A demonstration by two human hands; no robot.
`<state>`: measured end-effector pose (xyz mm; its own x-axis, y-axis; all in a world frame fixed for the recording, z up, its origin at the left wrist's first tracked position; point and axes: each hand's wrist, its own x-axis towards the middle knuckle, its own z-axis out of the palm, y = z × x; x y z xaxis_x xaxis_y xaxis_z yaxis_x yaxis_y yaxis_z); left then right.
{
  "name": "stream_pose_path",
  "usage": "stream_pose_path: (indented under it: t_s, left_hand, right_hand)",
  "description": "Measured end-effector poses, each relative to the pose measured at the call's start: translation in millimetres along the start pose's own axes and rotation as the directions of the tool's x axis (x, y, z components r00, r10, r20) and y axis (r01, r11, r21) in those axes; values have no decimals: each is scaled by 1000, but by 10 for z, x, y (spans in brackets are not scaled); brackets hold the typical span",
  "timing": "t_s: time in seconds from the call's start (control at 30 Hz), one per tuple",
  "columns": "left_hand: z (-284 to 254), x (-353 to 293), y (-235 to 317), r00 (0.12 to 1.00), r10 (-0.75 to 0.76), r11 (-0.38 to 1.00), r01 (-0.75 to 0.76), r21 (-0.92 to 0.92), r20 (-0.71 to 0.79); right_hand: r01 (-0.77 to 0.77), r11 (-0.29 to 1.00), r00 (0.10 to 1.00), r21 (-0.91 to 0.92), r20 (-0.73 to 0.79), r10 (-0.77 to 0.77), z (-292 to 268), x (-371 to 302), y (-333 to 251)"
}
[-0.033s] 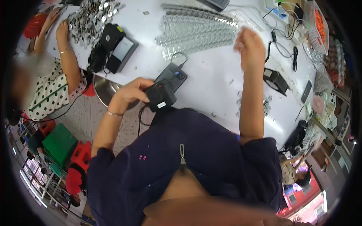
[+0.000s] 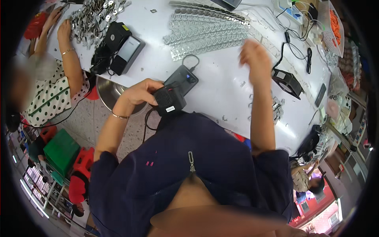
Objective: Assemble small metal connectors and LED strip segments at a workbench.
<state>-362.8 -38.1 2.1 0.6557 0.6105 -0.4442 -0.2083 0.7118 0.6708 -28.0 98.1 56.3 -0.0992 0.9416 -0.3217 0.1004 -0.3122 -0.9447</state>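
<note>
My left hand (image 2: pixel 141 93) is closed on the edge of a black box-shaped device (image 2: pixel 170 102) with a grille and a small white label, at the table's front edge. Just beyond that device lies a dark power bank (image 2: pixel 185 76) with a lit display and a short cable looping from its end. Over the right of the table is my right hand (image 2: pixel 256 63), blurred by motion, so its fingers cannot be read. Nearest to it are rows of small clear and silvery pieces (image 2: pixel 209 33) laid out side by side.
At the back left are a heap of metal pieces (image 2: pixel 94 21) and another black device with a power bank (image 2: pixel 128 55). A co-worker's arm (image 2: pixel 70 67) rests there. A black fan-like unit (image 2: pixel 287 83), cables and an orange-filled white basket (image 2: pixel 331 27) are on the right. A metal bowl (image 2: pixel 103 93) sits below the table's left edge.
My right hand has moved nearer to me and slightly left, away from the rows of pieces. My left hand keeps its grip on the black device.
</note>
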Motion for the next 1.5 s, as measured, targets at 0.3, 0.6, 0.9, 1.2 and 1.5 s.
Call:
stream_pose_path:
  t_s: [0.3,0.6,0.9,1.2,1.5]
  left_hand:
    - [-190,430,21,962,-219,975,221,4,165]
    - [-10,576,57,970,-210,977,204,62,124]
    - [171,577,25,990,-131,988,134,70,-52]
    - [502,377,-23,938,160,979,-111,172,-308]
    - [86,-180,-175,755,-16,998,50,34,-656]
  right_hand:
    - [-256,861,947,-439,67,315,532,-830,900]
    - [-393,920,918,-5,-63,392,708,-1280,1023]
    - [-448,881,823,-150,315,472,442,-1675,1062]
    - [-475,857,554,-200,689,468,-585,-1986,1433]
    - [-367,822,456,-435,686,567,-953,-2267,1835]
